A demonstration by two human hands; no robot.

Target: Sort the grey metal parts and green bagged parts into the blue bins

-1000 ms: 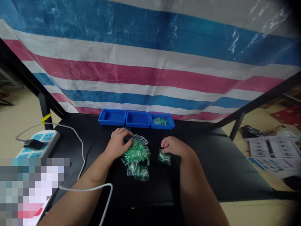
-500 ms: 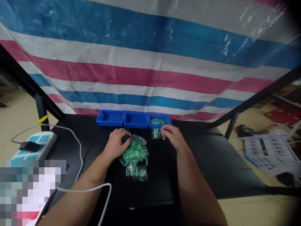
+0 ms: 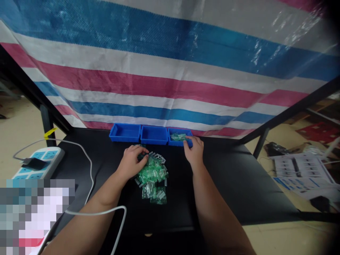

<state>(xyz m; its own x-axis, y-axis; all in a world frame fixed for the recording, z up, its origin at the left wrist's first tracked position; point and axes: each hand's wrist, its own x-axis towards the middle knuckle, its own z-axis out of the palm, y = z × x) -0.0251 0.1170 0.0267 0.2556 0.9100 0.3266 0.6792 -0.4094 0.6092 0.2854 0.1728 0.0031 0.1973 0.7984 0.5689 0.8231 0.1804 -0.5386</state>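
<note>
A heap of small clear bags with green tint and pale strip-like pieces inside [image 3: 152,171] lies on the black table. My left hand [image 3: 132,160] rests at the heap's upper left edge, its thumb and fingers apart and touching the bags. At the right-hand blue bin [image 3: 181,143], my right hand [image 3: 195,148] reaches over the front right corner with thumb and fingers spread. Similar small bags [image 3: 177,136] lie inside that bin, close to the fingertips. No bag shows between the fingers of my right hand.
Two more blue bins, a left one [image 3: 124,140] and a middle one [image 3: 154,142], stand in the same row. A white power strip [image 3: 50,159] and a white cable [image 3: 106,213] are on the left. Behind the bins hangs a striped sheet [image 3: 159,85].
My right hand has carried one small bag from beside the heap up to the right-hand bin and let it go there. My left hand stays on the heap.
</note>
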